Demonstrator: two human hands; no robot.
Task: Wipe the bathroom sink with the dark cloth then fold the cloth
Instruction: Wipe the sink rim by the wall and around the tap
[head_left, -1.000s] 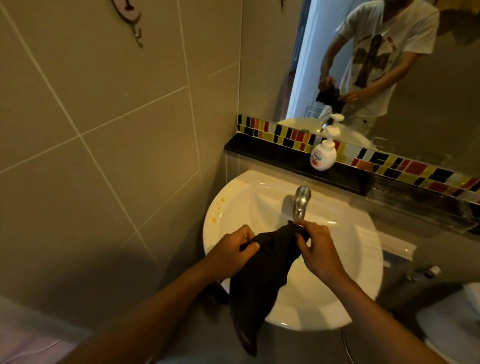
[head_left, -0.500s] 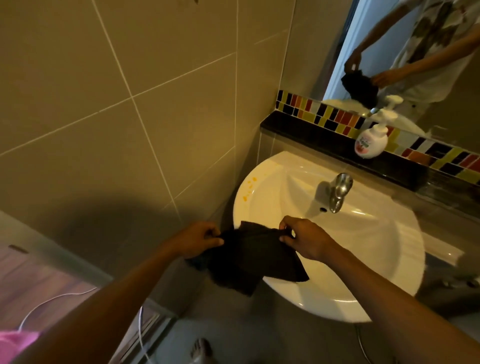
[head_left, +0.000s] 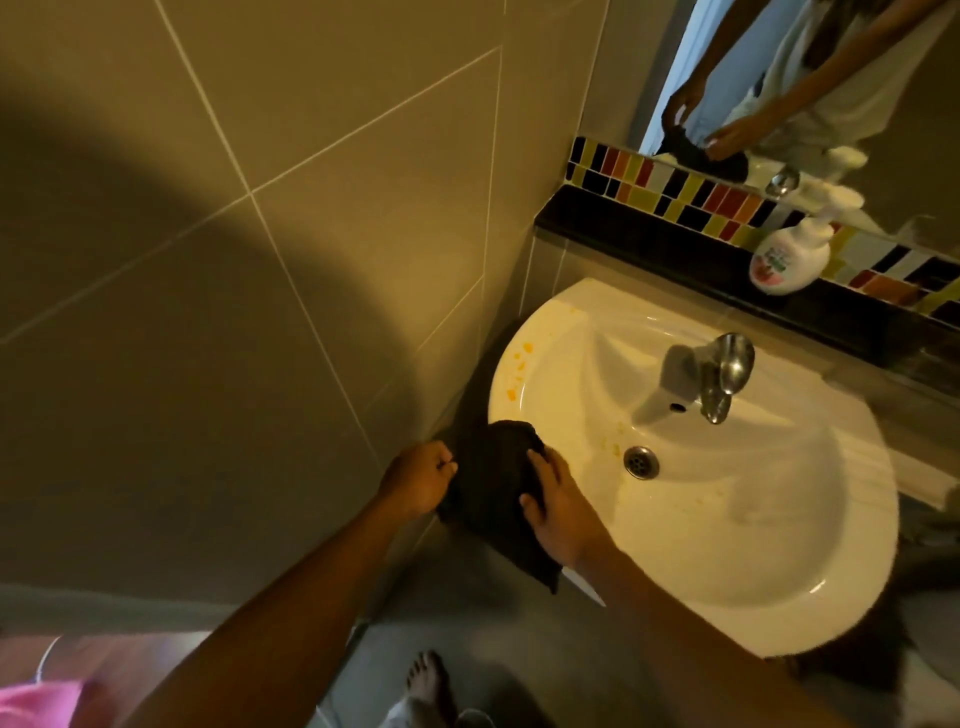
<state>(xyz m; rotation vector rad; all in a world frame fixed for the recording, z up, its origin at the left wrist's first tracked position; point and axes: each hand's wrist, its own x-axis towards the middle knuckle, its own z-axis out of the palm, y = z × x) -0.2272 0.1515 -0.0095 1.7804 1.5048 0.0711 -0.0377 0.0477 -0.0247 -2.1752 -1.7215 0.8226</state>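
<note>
**Cloth held at the sink's left rim, both hands engaged**

I observe the dark cloth (head_left: 496, 499) draped over the left front rim of the white sink (head_left: 727, 545), one corner hanging below the edge. My left hand (head_left: 418, 483) is curled closed, gripping the cloth's left edge just outside the basin. My right hand (head_left: 558, 506) lies on top of the cloth, fingers (head_left: 540, 462) loosely spread and pressing it against the rim. Orange spots (head_left: 519, 358) mark the basin's left side. The drain (head_left: 641, 461) sits right of the cloth, the tap (head_left: 724, 374) behind it. A soap bottle (head_left: 789, 254) stands on the dark ledge (head_left: 623, 223).
</note>
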